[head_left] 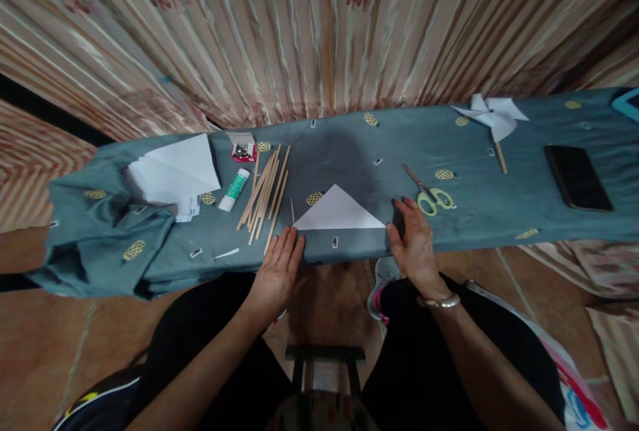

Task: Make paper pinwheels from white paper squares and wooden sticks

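A white paper triangle (339, 210) lies flat on the cloth, its long side toward me and its peak pointing away. My left hand (282, 261) rests at its left corner, fingers stretched out side by side. At the right corner sits my right hand (413, 238), fingers extended, thumb by the paper's tip. Just beyond the right hand are scissors (430, 197) with light green handles. To the left of the paper lie several thin wooden sticks (265, 195) in a loose pile. A finished paper pinwheel (492, 118) on a stick lies at the back right.
A stack of white paper (180, 168) is at the left, near a glue stick (234, 189) and an opened small red box (243, 151) of metal pieces. Paper scraps (227, 253) lie close by. A black phone (578, 177) is at the right. A curtain (329, 38) hangs behind.
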A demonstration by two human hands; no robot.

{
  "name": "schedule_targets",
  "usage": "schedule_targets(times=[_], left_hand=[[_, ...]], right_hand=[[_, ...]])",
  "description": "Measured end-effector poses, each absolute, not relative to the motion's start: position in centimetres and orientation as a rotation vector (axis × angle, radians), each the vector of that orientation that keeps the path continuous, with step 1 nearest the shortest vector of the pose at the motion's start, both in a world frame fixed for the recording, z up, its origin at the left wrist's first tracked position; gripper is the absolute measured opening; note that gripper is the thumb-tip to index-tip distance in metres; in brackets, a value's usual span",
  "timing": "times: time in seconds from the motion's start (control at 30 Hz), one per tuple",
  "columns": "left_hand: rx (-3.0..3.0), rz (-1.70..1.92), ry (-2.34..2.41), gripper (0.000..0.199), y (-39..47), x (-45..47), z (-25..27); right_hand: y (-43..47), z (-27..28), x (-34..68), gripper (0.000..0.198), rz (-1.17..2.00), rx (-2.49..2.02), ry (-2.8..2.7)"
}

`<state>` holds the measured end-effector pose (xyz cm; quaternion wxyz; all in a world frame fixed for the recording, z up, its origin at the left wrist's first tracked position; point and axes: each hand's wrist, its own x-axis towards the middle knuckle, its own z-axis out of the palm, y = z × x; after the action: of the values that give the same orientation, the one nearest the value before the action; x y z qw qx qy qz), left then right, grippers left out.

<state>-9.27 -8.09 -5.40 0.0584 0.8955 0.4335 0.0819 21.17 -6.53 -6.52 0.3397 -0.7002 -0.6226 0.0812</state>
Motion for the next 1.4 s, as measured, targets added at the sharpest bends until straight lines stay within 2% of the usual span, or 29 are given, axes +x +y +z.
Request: schedule_targets(times=[0.13,0.37,0.63,0.77,0.9,1.07,1.2,1.3,1.4], left_hand=[[2.691,0.314,1.339,0.077,-8.5,-9.4,-5.6],[2.563,0.489,1.393,0.076,-9.0,-9.1,-5.7],[2.447,0.607,1.437,0.077,-9.0,-8.7,-5.0],[2.517,0.772,1.333,0.079,-8.1,-7.3,-3.3],[2.67,0.895,1.181,0.077,-6.6,-4.6,-1.7],[2.883,0.828,1.055,0.057,-5.0,-2.0,-1.1],[2.925,0.696,1.077,0.04,-4.1,-2.4,-1.2],[2.844,0.702,1.099,0.023,-3.6,-3.6,-1.6],[2.782,0.741,1.11,0.018,-3.3,-4.5,-2.0]], right_hand=[[-6.0,-5.7,20.9,0.045,0.246,-1.805,-1.631],[-4.9,-4.9,18.8,0.05,0.306,-1.811,-1.788],[-4.2,-4.6,18.8,0.018,0.474,-1.671,-1.524],[-4.0,-2.8,21.1,0.015,0.287,-1.662,-1.37],[-4.8,-1.2,20.9,0.013,-0.02,-1.685,-1.572],[-7.1,-1.6,16.5,0.012,-0.128,-1.588,-1.992],[-8.2,-2.2,14.5,0.014,-0.141,-1.543,-2.124],[-8.4,-2.1,14.7,0.014,-0.029,-1.52,-2.133],[-7.9,-1.9,15.8,0.024,0.151,-1.506,-2.056]])
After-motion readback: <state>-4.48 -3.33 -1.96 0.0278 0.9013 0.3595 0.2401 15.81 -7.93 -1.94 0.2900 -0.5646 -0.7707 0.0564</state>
